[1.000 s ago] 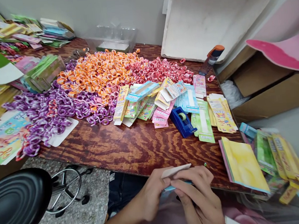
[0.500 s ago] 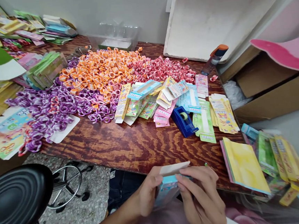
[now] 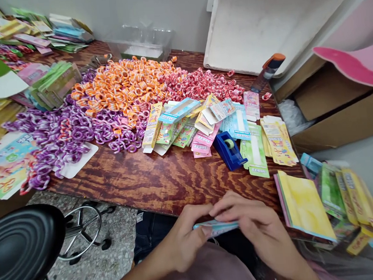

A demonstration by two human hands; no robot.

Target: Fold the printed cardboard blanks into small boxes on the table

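Between my two hands, in front of my body at the table's near edge, is a light blue printed cardboard box (image 3: pixel 220 227). My left hand (image 3: pixel 188 233) grips its left end, thumb along the near side. The fingers of my right hand (image 3: pixel 259 225) lie over its top and right end, closed around it. Much of the box is hidden by the fingers. Past my hands on the wooden table, a blue tape dispenser (image 3: pixel 229 151) stands beside flattened boxes in blue, green, pink and yellow (image 3: pixel 186 133).
Heaps of purple (image 3: pixel 71 132), orange (image 3: pixel 126 84) and red striped rings (image 3: pixel 201 86) cover the table's middle. A clear plastic tray (image 3: pixel 142 43) stands behind. Yellow sheets (image 3: pixel 306 203) lie at right, beside a bin of boxes (image 3: pixel 352 204). A black stool (image 3: pixel 23 254) is at left.
The box has turned from upright, with a white flap raised, to lying flatter. My right fingers have moved onto its top, and the white flap no longer shows.
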